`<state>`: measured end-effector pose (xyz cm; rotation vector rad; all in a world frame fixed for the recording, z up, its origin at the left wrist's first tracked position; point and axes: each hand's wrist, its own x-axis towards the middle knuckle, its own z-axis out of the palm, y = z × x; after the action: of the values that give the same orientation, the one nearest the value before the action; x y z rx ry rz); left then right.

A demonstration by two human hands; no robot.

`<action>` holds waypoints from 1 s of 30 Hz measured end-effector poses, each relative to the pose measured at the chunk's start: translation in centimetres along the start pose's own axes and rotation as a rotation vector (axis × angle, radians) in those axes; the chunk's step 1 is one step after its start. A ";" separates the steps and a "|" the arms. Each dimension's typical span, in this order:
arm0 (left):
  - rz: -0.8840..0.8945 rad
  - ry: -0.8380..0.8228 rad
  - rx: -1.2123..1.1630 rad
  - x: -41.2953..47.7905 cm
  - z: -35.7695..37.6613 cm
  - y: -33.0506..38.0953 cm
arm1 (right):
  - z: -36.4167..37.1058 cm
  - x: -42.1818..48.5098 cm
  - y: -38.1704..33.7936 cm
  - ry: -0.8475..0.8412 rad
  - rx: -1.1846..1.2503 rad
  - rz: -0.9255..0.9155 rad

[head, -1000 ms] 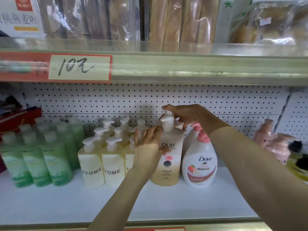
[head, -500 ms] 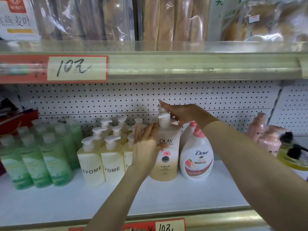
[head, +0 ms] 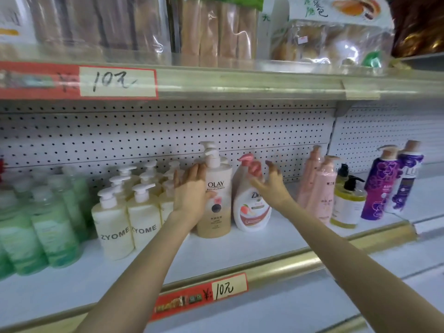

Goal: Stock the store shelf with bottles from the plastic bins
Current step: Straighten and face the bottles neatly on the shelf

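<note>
A tall cream-and-beige plastic pump bottle labelled OLAY [head: 215, 207] is stood upright near the middle of the white shelf board [head: 216, 251], and a 2nd white pump head is seen directly behind it. The bottle is clasped by the left hand [head: 191, 192]: the thumb is laid across the front label and the fingers [head: 198, 168] are stretched up along the bottle's left side.

Just to its right, a rounded white plastic bottle with a pink pump, labelled Dove [head: 249, 212], is set upright. The right hand [head: 272, 186] is held in front of that pink pump with its fingers spread and loosely bent. Nothing is grasped by it, and because of blur it cannot be told whether the pump is touched.

To the left of the clasped bottle, a cluster of pale yellow pump bottles marked ZYOME [head: 113, 227] is ranged, and beyond them translucent green bottles [head: 52, 231] are grouped at the shelf's far left. To the right, well apart from the hands, 2 pale pink pump bottles [head: 322, 188], 1 yellow bottle with a black pump [head: 347, 205] and 2 purple bottles [head: 382, 186] are lined up.

A white pegboard back panel [head: 120, 131] is seen behind everything. A red-and-cream price tag reading 10 [head: 228, 288] is fixed to the gold shelf edge [head: 312, 260].
</note>
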<state>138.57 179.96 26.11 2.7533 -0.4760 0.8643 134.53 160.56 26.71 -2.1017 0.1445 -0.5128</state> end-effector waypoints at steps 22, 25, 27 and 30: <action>0.065 -0.155 0.031 0.3 -1.1 -0.3 | 4.3 0.0 4.8 0.066 -0.321 0.036; 0.056 -0.138 0.016 0.1 -1.0 -0.3 | 4.1 0.0 5.0 0.044 -0.317 0.024; 0.046 -0.108 0.027 0.0 -0.9 -0.1 | 3.6 0.0 5.3 -0.005 -0.271 0.017; 0.029 -0.067 0.041 -0.1 -0.6 0.1 | 2.4 -0.3 5.6 -0.032 -0.315 -0.053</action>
<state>138.12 180.09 26.52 2.8267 -0.5165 0.7987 135.80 159.35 20.85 -2.4253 0.1605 -0.5140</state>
